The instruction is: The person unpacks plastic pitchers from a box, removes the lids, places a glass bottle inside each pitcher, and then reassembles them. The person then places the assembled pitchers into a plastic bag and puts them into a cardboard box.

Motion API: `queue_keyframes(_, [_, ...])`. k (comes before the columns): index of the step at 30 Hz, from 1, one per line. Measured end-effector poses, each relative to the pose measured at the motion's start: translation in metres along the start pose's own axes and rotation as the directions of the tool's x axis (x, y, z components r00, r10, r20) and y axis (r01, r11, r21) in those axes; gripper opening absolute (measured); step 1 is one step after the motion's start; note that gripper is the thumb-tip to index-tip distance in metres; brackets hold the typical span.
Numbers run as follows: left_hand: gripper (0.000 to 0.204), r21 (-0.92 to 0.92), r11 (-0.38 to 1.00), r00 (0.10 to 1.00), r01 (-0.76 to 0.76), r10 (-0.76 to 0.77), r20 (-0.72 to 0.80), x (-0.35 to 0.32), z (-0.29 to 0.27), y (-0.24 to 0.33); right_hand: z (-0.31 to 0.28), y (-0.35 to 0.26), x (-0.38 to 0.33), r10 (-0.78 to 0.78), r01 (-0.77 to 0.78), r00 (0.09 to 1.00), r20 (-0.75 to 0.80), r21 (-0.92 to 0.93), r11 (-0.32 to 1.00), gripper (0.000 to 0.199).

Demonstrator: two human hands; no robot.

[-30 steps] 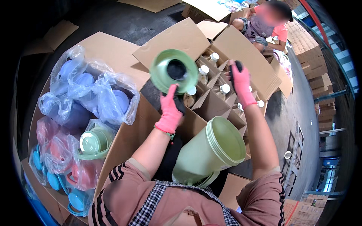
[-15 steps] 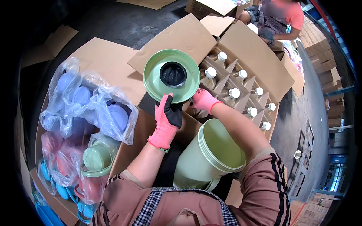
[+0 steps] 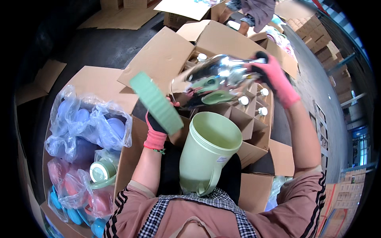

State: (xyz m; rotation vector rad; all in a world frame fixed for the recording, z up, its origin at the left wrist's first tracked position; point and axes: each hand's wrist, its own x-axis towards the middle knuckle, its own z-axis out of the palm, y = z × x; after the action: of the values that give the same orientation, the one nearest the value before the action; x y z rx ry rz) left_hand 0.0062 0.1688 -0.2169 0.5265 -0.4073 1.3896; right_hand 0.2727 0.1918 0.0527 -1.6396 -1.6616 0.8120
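My left hand (image 3: 155, 129), in a pink glove with black on it, is closed on a round green collar (image 3: 154, 99) with a ribbed edge, tilted edge-on. In my gloved right hand (image 3: 278, 77) I grip a shiny silver flask liner (image 3: 216, 81) by its narrow neck. The liner lies nearly level in the air, its wide end close to my left fingertips; whether they touch I cannot tell. Below, a pale green jug (image 3: 202, 162) stands at my lap, mouth up, its handle toward me.
A divided carton (image 3: 258, 144) holds several white-capped bottles (image 3: 243, 100). At the left, another carton (image 3: 126, 158) holds bagged purple, pink, green and blue plastic parts (image 3: 81, 148). A person (image 3: 260, 12) works at the far side near stacked boxes (image 3: 313, 35).
My right hand has left the collar, moved up and right, and lifted the silver flask liner. The collar has tipped edge-on in my left hand. The jug now stands more upright.
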Motion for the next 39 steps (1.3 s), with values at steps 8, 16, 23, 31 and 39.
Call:
queue_keyframes(8, [0.030, 0.151, 0.986, 0.998, 0.068, -0.070, 0.003, 0.047, 0.127, -0.052, -0.023, 0.087, -0.136, 0.206, 0.069, 0.933, -0.296, 0.709, 0.702, 0.028])
queue_keyframes(16, [0.020, 0.217, 0.975, 0.998, 0.038, -0.048, 0.039, 0.100, 0.072, -0.052, 0.044, 0.122, -0.146, -0.185, 0.191, 0.980, -0.069, 0.572, 0.798, 0.085])
queue_keyframes(23, [0.038, 0.416, 0.903, 0.933, 0.106, -0.235, 0.273, 0.083, 0.109, -0.060, 0.059, 0.160, -0.124, -0.010, 0.088, 0.995, -0.103, 0.792, 0.605, 0.067])
queue_keyframes(31, [0.041, 0.145, 0.914, 0.905, 0.378, -0.398, 0.150, 0.016, 0.109, -0.063, 0.039, 0.132, -0.119, -0.151, 0.141, 0.988, -0.033, 0.601, 0.787, 0.081])
queue_keyframes(39, [0.035, -0.178, 0.759, 0.687, 0.627, -0.646, -0.333, 0.016, 0.149, -0.066, 0.032, 0.071, -0.119, 0.179, 0.098, 0.766, 0.618, -0.387, 0.917, 0.045])
